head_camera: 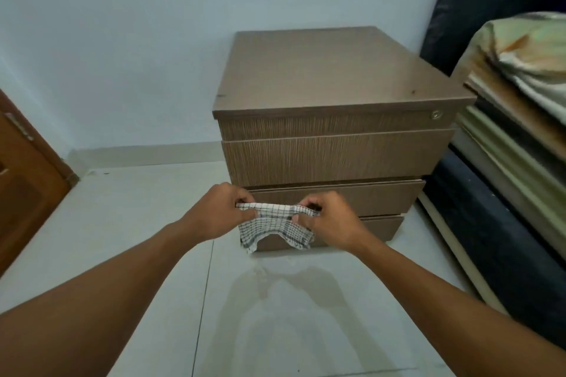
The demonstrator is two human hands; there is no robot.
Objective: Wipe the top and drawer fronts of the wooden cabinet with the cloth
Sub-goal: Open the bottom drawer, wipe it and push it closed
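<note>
A brown wooden cabinet (330, 76) stands on the floor against the pale wall, with several drawer fronts stacked below its flat top. In front of its lower drawers I hold a white cloth with a dark check pattern (274, 228) stretched between both hands. My left hand (219, 213) pinches the cloth's upper left edge. My right hand (329, 220) pinches the upper right edge. The rest of the cloth hangs down loosely, apart from the drawer fronts as far as I can tell.
A small round lock (436, 115) sits at the top drawer's right end. A bed with stacked mattresses and a patterned cover (520, 107) stands close on the right. A wooden door (21, 180) is at the left. Pale floor tiles (137, 223) stretch between.
</note>
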